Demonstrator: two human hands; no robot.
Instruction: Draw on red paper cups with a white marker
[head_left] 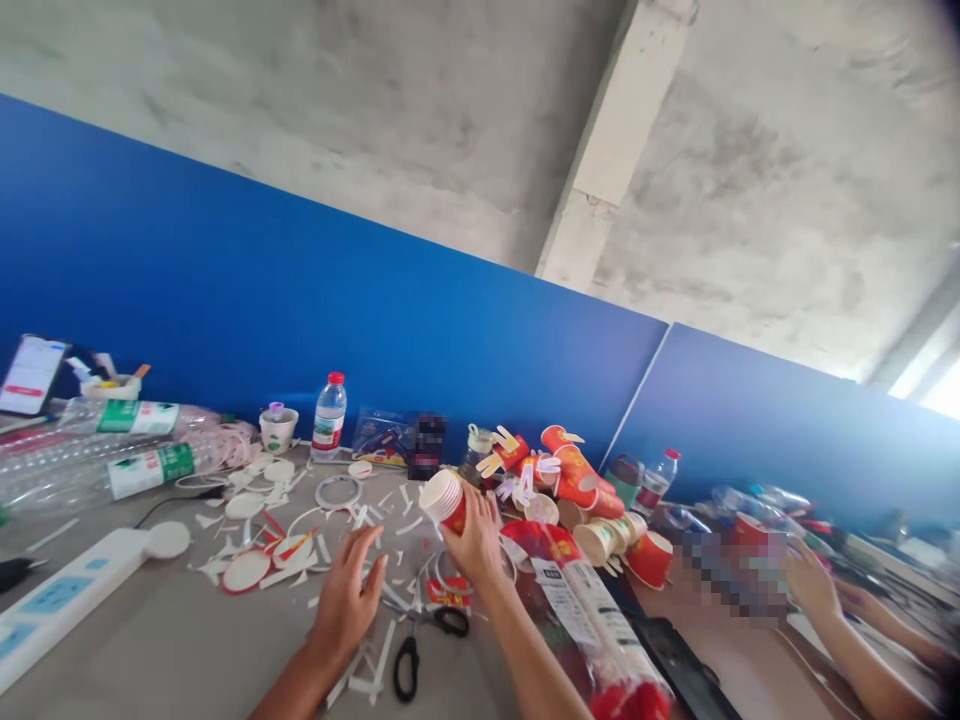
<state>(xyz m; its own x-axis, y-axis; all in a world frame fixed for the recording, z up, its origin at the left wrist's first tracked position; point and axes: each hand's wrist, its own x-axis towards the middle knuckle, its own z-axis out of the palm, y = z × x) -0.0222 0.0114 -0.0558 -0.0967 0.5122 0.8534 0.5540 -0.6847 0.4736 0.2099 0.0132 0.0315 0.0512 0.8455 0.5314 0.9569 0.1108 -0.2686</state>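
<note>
Right hand (478, 540): gripping cup stack (439, 494)
Left hand (349, 578): hanging open, empty
Cup stack: hovering over desk (217, 645), between near and back edges
Cup feel: likely being light, crushable; softly gripping mid-side probably suiting

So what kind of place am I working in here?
It looks like a craft worktable, perhaps in a shared workshop: your right hand holds stacked paper cups, scissors lie among white paper scraps, and a blue partition runs behind.
</note>
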